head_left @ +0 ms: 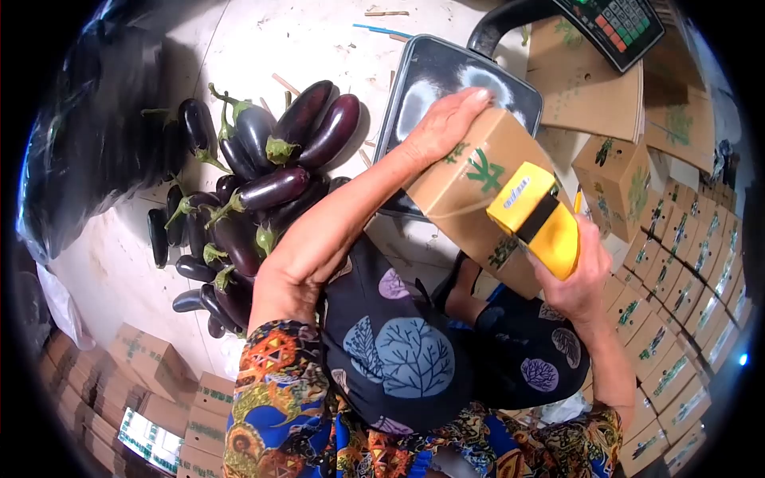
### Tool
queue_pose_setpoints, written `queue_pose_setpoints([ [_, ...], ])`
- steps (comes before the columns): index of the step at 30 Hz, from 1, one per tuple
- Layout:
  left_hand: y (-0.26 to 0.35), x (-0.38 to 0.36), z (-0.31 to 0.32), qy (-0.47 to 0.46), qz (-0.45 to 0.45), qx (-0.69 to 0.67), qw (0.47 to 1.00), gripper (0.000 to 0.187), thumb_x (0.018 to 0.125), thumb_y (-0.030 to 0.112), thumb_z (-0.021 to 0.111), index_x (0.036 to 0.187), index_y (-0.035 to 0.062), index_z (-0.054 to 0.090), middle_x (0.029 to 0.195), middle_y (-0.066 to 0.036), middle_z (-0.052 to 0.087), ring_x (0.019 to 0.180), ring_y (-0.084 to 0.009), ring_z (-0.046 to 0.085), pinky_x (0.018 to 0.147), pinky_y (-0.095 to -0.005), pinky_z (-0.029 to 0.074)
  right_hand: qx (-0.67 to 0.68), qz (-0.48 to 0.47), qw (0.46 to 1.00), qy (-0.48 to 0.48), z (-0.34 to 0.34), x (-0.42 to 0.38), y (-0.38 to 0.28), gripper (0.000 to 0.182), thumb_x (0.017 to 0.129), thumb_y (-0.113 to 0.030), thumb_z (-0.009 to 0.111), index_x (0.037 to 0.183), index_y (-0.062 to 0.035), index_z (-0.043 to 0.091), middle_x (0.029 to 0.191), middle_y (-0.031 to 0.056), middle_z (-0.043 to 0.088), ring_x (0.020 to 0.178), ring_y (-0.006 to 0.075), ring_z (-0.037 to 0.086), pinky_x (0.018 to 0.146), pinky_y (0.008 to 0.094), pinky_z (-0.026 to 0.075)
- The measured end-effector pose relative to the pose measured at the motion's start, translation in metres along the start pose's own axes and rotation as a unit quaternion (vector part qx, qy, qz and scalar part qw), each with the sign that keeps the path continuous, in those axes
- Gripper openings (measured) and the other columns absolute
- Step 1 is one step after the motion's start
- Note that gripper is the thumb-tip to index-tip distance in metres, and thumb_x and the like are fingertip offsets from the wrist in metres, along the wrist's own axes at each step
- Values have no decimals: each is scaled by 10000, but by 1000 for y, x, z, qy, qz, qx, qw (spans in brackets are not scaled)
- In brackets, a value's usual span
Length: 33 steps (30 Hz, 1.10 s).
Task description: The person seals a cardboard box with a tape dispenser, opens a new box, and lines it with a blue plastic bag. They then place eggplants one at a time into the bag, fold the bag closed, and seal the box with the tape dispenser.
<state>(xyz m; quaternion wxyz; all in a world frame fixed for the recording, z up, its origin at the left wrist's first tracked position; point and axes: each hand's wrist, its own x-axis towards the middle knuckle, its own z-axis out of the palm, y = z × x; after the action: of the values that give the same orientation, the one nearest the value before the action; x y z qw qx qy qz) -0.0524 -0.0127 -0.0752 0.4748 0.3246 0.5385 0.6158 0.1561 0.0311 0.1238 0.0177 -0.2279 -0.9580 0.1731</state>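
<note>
A closed cardboard box [454,203] with green printing is tilted in front of me, its far end against the platform scale [402,103]. My left hand [450,123] lies over the box's far left edge and holds it, thumb and fingers close together. In my right hand [578,275] is a yellow tape dispenser [554,243] with a black band and a white label. It lies against the box's upper face, and my fingers are wrapped round its near end. Where it meets the cardboard is hidden.
Several purple eggplants [275,187] are heaped on the floor at the left, near dark plastic wrapping [96,135]. Stacked boxes [661,295] line the right side. More cartons [147,358] stand at lower left. The scale's keypad display [617,24] juts in at the top right.
</note>
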Motion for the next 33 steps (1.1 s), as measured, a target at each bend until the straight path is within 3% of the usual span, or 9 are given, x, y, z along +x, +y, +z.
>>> queue_pose_setpoints([
  [3, 61, -12, 12, 5, 1, 40, 999, 605, 1004, 507, 375, 1259, -3, 576, 1229, -215, 618, 1172, -285, 577, 1017, -344, 413, 20, -2, 1000, 19, 4, -4, 1, 549, 674, -137, 838, 1097, 53, 543, 900, 173, 616, 756, 343, 660, 662, 381, 546],
  [4, 70, -11, 19, 4, 27, 120, 992, 535, 1003, 451, 419, 1244, 1, 580, 1197, -241, 622, 1143, -360, 584, 996, -391, 430, 24, -3, 999, 27, 5, -6, 2, 553, 668, -136, 840, 1095, 50, 541, 898, 173, 616, 756, 347, 659, 665, 386, 546],
  [5, 59, -10, 26, 33, 101, 240, 965, 466, 983, 381, 496, 1253, 7, 556, 1138, -252, 631, 1060, -431, 591, 922, -449, 472, 28, -5, 999, 35, 5, -7, 3, 556, 662, -135, 841, 1093, 47, 538, 896, 173, 617, 757, 352, 657, 669, 390, 546],
  [9, 84, -22, 42, 50, 122, 487, 863, 508, 940, 383, 580, 1325, 67, 478, 1165, -204, 604, 968, -406, 635, 807, -456, 530, 52, -18, 995, 78, 13, -12, 10, 576, 646, -162, 841, 1105, 12, 539, 918, 180, 645, 808, 352, 666, 677, 390, 548],
  [12, 85, -24, 42, 55, 30, 496, 866, 509, 953, 406, 551, 1326, 70, 470, 1191, -212, 589, 980, -393, 640, 804, -463, 532, 15, -18, 998, 56, 10, -10, 6, 572, 679, -207, 818, 1123, 13, 533, 926, 175, 642, 818, 353, 666, 680, 411, 548],
  [15, 88, -17, 38, 61, 23, 533, 844, 427, 964, 393, 535, 1249, 75, 541, 1051, -231, 652, 872, -425, 660, 743, -493, 544, 50, -18, 999, 6, -9, -1, 7, 528, 714, -227, 804, 1101, 4, 529, 891, 166, 622, 781, 345, 664, 651, 429, 545],
  [19, 70, -11, 28, 92, 92, 573, 809, 321, 962, 380, 526, 1038, 77, 596, 827, -226, 669, 743, -449, 651, 675, -530, 532, 16, -4, 999, 41, -22, -46, 30, 552, 710, -242, 811, 1117, -7, 522, 891, 157, 616, 782, 343, 661, 649, 418, 551],
  [27, 66, -10, 26, 70, 118, 591, 795, 307, 983, 365, 507, 1032, 81, 613, 788, -227, 674, 754, -448, 646, 700, -516, 506, 2, 84, 995, 48, 4, -170, 112, 678, 667, -194, 845, 1208, -21, 476, 951, 166, 590, 827, 361, 646, 710, 405, 555],
  [33, 69, -11, 26, 74, 127, 578, 803, 300, 984, 335, 516, 1085, 82, 640, 829, -227, 684, 774, -426, 662, 723, -477, 528, 52, 109, 990, 67, 24, -184, 128, 657, 674, -174, 839, 1198, -16, 476, 980, 183, 587, 867, 381, 644, 749, 427, 544],
])
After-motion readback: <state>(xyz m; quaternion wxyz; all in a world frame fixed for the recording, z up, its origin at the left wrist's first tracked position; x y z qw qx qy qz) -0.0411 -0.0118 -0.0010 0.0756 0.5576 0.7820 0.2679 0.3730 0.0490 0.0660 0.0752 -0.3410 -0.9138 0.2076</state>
